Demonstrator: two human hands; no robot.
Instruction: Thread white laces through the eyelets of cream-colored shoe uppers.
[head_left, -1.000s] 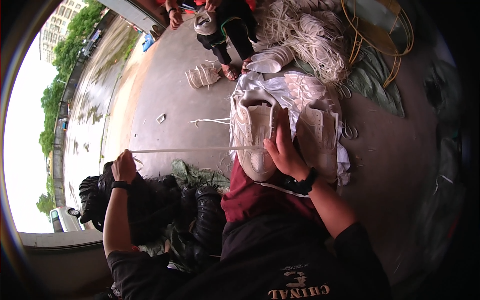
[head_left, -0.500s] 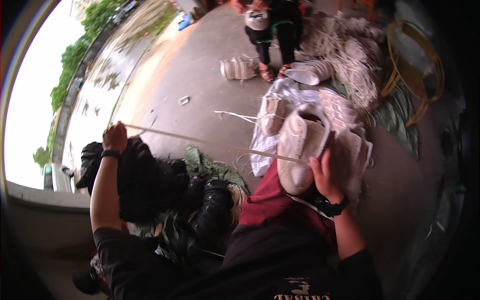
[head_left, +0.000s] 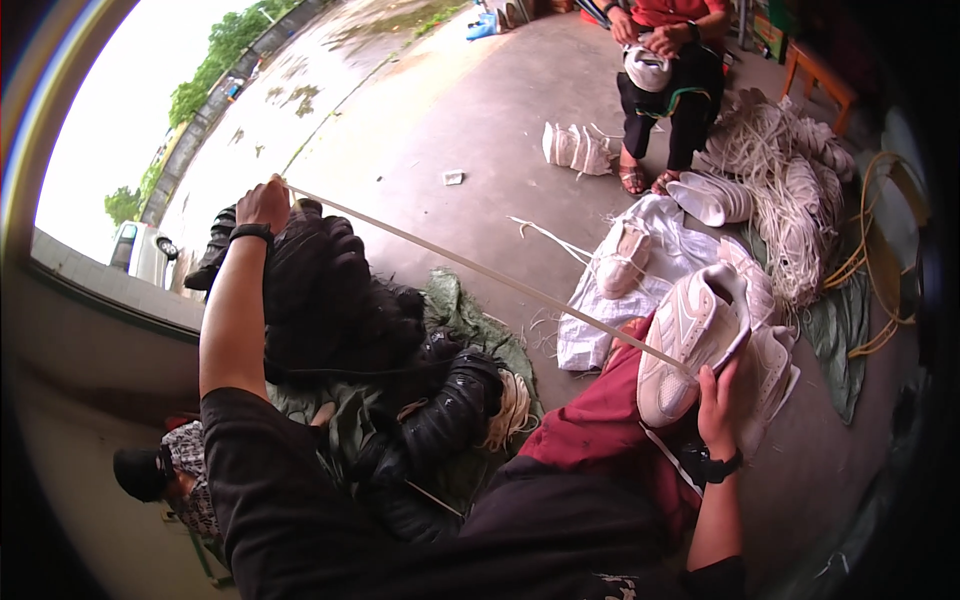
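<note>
Shoe farther right, above grey floor

Lace: from left hand to right hand, over the held shoe's toe.
Right hand: at that shoe's right side.
Sheet: on the floor, beyond the held shoe.
Loose shoe: on the sheet, toward its left edge.
Shoe stack: at the sheet's far right corner.
Laced heap: right of the stack.
Cloth: along the left heap's right side.

sky blown white, left | right edge dim | rim distorted
</note>
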